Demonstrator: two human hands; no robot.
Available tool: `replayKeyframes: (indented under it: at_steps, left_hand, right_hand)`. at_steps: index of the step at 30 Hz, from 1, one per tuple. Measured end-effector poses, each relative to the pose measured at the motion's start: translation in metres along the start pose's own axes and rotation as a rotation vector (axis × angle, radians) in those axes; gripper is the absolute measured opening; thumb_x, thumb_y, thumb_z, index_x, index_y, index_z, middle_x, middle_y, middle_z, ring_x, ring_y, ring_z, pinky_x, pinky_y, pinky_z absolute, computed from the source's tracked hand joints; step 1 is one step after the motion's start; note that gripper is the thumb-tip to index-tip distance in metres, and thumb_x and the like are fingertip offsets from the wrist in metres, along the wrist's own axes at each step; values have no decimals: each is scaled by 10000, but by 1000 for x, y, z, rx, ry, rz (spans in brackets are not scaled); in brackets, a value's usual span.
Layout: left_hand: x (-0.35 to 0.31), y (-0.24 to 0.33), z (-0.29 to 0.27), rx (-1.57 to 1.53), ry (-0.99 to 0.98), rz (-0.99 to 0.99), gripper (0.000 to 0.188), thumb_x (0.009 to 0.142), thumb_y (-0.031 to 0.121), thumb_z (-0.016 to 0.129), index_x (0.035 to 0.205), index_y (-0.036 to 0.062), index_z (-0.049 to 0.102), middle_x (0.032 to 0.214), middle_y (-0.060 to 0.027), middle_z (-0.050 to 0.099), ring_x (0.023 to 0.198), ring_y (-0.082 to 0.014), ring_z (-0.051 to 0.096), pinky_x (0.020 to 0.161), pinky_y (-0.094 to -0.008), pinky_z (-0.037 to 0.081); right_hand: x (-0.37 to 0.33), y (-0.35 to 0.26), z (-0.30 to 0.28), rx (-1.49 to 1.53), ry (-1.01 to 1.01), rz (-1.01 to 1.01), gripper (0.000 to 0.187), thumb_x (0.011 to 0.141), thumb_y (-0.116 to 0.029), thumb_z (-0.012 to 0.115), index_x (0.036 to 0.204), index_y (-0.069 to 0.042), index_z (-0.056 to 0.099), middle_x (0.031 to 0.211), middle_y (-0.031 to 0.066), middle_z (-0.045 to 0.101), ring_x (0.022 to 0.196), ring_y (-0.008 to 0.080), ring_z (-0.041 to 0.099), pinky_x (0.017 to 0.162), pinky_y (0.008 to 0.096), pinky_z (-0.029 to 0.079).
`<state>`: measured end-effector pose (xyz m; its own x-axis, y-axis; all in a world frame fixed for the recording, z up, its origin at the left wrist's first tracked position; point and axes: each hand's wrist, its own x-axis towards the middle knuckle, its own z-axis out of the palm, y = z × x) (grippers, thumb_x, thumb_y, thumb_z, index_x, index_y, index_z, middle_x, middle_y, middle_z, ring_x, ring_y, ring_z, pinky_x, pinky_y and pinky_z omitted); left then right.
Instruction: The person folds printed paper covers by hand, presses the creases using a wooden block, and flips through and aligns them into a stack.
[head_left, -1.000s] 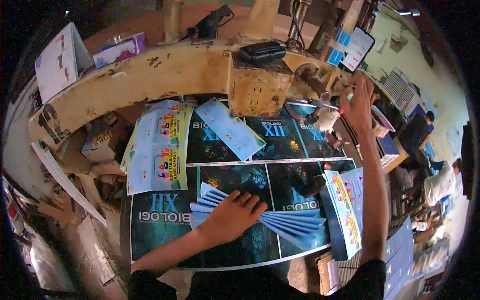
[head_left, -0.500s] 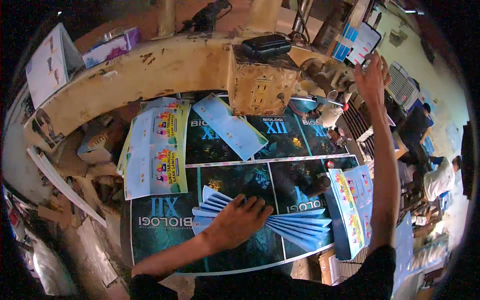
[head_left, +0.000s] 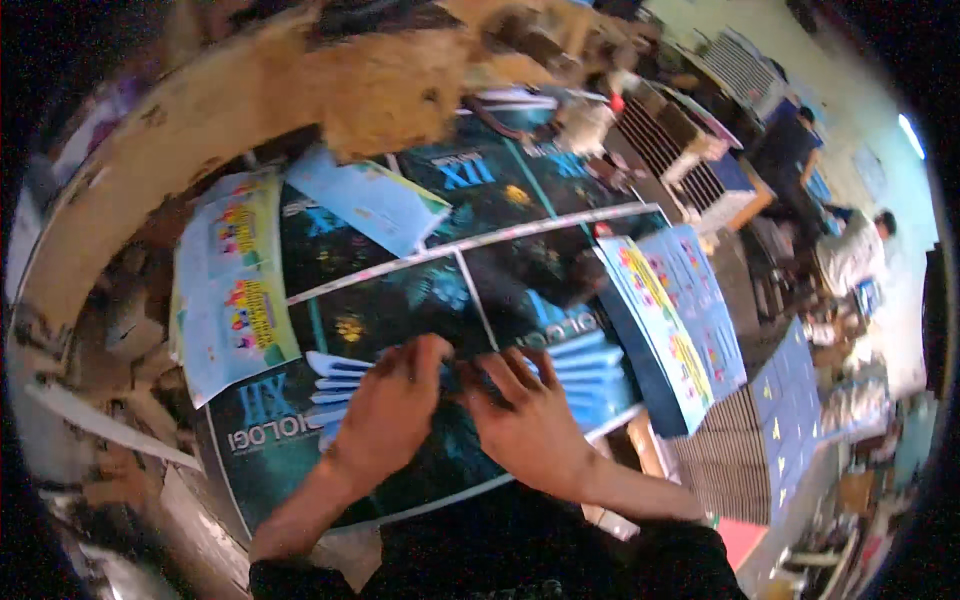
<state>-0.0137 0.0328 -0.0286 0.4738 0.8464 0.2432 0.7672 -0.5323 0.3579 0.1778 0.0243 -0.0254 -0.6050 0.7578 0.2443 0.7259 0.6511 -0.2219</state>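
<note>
A bundle of folded light-blue paper sheets (head_left: 592, 372) lies on the dark printed sheet, its ends fanned out to the left and right. My left hand (head_left: 392, 402) is closed over the left part of the bundle near its middle, knuckles up. My right hand (head_left: 528, 418) is curled over the right part, fingers bent, close to the left hand's fingertips. The middle of the bundle is mostly hidden by both hands, and the fingertips are blurred.
The table is covered with dark cover sheets (head_left: 400, 285). Blue-and-yellow printed sheets (head_left: 225, 290) lie at the left, one slanted blue sheet (head_left: 375, 205) at the back. At the right is another printed stack (head_left: 670, 320). A worn yellowish machine frame (head_left: 390, 100) rises behind; people sit far right.
My right hand has come down from the raised position at the upper right to the bundle. My left hand stays at the bundle. The whole view has shifted and tilted.
</note>
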Motion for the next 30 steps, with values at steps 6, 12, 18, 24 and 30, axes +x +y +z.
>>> replayKeyframes:
  at_steps: [6,12,18,24,30]
  left_hand:
    - [-10,-3,-15,-241,40,21,343,754,-68,669,1077,47,653,995,-120,634,906,-353,643,764,-420,535]
    - [-19,-18,-3,-116,136,114,265,748,-63,692,989,45,719,869,-89,659,764,-291,657,693,-394,538]
    - [-35,-26,-21,-60,154,46,306,735,-94,688,991,62,749,841,-76,677,759,-243,667,671,-348,527]
    - [-62,-48,-30,22,237,-101,416,698,-156,641,1029,66,761,847,-75,688,749,-215,664,687,-316,534]
    - [-64,-52,-30,-51,267,-234,398,684,-126,692,1009,89,777,829,-66,676,740,-209,662,684,-305,528]
  right_hand:
    - [-6,7,15,-71,222,-111,351,757,-141,631,1092,-42,660,1077,101,554,1047,290,580,886,479,488]
    - [-14,30,10,-16,362,-202,296,708,-123,688,997,-56,697,940,53,586,859,247,631,744,384,530]
    - [-38,48,1,127,374,-77,315,655,7,760,958,-66,710,814,58,601,710,234,613,629,369,495]
    - [-39,59,-16,230,284,-62,244,717,10,761,952,-37,717,809,79,653,700,256,614,632,356,500]
    - [-48,66,-22,130,296,17,216,716,42,751,921,-21,729,810,99,674,750,266,644,654,366,503]
